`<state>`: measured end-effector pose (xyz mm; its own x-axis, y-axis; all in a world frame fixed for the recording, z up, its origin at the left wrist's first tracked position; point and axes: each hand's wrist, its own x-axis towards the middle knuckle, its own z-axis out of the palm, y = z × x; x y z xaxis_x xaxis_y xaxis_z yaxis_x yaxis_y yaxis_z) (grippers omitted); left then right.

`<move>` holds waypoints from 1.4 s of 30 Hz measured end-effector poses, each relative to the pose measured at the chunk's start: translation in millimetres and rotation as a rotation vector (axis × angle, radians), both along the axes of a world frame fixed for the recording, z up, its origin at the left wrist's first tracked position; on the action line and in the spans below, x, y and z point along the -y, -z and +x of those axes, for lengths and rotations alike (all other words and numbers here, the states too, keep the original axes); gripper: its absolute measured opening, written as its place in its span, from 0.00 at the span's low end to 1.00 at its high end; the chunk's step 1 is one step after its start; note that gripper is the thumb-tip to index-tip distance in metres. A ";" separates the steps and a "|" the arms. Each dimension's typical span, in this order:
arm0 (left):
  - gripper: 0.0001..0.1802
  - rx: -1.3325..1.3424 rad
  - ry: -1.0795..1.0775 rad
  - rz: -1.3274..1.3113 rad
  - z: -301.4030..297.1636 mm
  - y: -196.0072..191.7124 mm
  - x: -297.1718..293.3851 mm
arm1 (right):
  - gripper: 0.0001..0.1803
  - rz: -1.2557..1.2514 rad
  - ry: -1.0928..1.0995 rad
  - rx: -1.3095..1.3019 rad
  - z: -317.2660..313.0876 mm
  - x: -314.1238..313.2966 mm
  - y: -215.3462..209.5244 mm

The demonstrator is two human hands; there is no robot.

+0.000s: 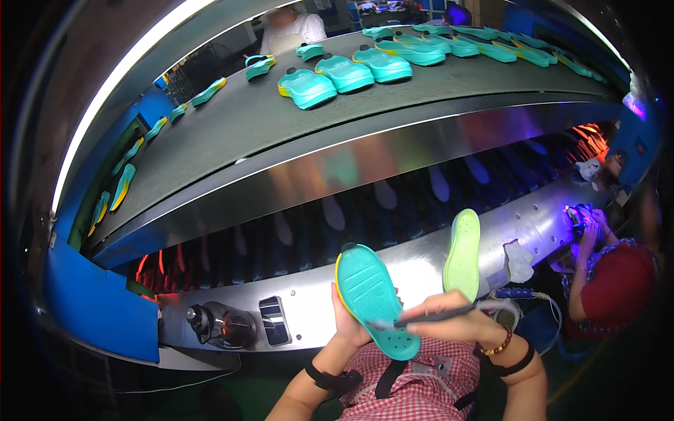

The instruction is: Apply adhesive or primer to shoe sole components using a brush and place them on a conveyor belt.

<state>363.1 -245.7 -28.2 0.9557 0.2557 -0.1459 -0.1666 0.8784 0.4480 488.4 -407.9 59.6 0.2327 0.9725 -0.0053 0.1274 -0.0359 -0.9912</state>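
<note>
Left hand (349,324) holding teal sole (375,300), right hand (460,321) gripping pen tool (434,317)

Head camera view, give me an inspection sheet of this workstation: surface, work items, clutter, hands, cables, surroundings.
Surface: curved metal ledge below a grey conveyor belt.
Job's things: teal shoe sole with a yellow edge, held up; thin dark pen-like tool laid against it; pale green sole standing on the ledge.
Clutter: crumpled white cloth on the ledge; knobs and switch panel at lower left.
Hands: left hand grips the teal sole; right hand holds the tool.
Cables: a cord runs right from the ledge.
Surroundings: rows of teal soles on the belt; a person in red at right under violet light; another person beyond the belt.
</note>
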 end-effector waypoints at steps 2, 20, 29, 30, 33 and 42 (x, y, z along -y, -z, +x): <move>0.47 0.179 0.054 -0.238 7.6 -7.2 14.1 | 0.13 0.087 0.215 -0.156 5.7 -12.3 12.3; 0.48 0.071 -0.225 -0.016 26.1 -32.5 7.7 | 0.13 0.105 0.131 -0.060 6.7 2.2 15.1; 0.52 0.235 -0.347 0.040 26.0 -37.5 -1.4 | 0.14 0.286 0.009 0.205 5.3 12.9 24.0; 0.52 0.312 -0.341 0.044 24.0 -35.6 -5.9 | 0.14 0.346 -0.056 0.182 4.1 15.4 23.4; 0.52 0.415 -0.321 0.053 22.3 -33.5 -9.9 | 0.14 0.393 -0.214 0.058 7.3 21.7 18.1; 0.53 0.335 -0.356 0.110 24.5 -43.3 -6.7 | 0.14 0.258 -0.012 -0.078 13.1 31.9 22.5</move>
<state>387.5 -239.0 15.1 0.7958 0.5714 0.2006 -0.5984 0.6911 0.4053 501.5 -439.8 37.1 0.2302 0.9466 0.2256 0.0490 0.2203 -0.9742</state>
